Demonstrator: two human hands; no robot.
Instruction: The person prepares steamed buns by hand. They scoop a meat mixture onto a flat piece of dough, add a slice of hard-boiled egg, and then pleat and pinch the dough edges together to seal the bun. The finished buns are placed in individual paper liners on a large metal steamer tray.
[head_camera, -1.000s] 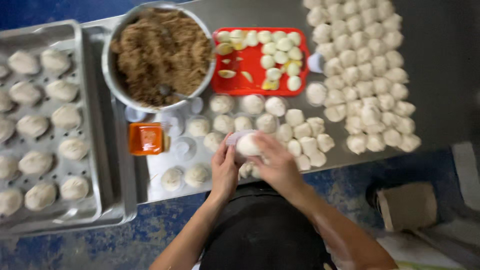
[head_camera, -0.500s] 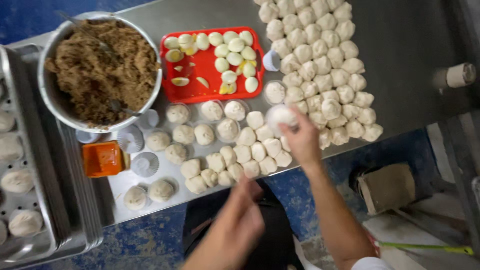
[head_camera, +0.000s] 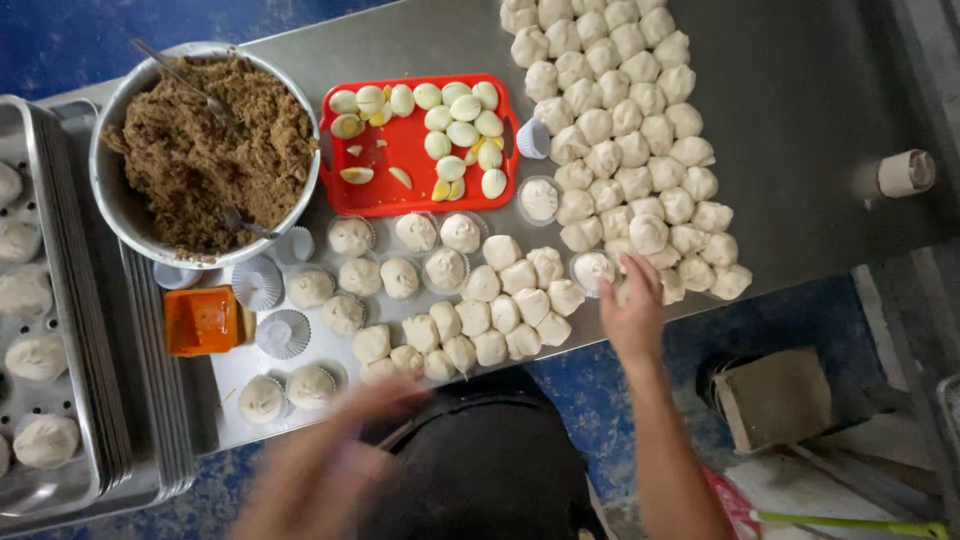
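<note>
My right hand (head_camera: 632, 305) lies at the table's front edge, its fingertips on the lower end of a large heap of raw dough balls (head_camera: 625, 150). A filled bun in a paper cup (head_camera: 592, 268) sits just left of those fingers, apart from them. Nothing shows inside that hand. My left hand (head_camera: 335, 455) is a blur low in the view, fingers stretched out and holding nothing, just below two cupped buns (head_camera: 288, 390). More shaped buns (head_camera: 480, 310) cluster between my hands.
A metal bowl of brown filling (head_camera: 200, 150) with a spoon stands at the back left. Beside it is a red tray of peeled egg pieces (head_camera: 420, 140). An orange container (head_camera: 202, 320), loose paper cups (head_camera: 258, 282) and steamer trays of buns (head_camera: 45, 340) lie left.
My right hand carried a bun to the right, set it down in its cup beside the heap and let go. My left hand dropped back to the lower left. The view shifted.
</note>
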